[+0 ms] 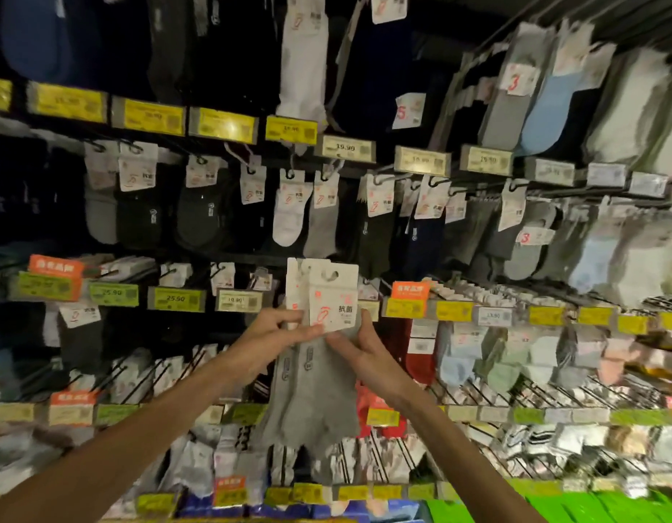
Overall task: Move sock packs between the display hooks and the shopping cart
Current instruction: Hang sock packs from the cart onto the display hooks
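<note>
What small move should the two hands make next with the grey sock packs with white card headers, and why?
Probably raise the grey sock packs and thread the hole in the front white card header onto a wire display hook. The left hand and the right hand pinch the packs at the cards, held up before the rack, off any hook; no cart shows.

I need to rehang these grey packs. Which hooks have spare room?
Likeliest the black prongs lower left, below the 25.90 tags: their front ends look bare. The right-hand rows are packed tight.
</note>
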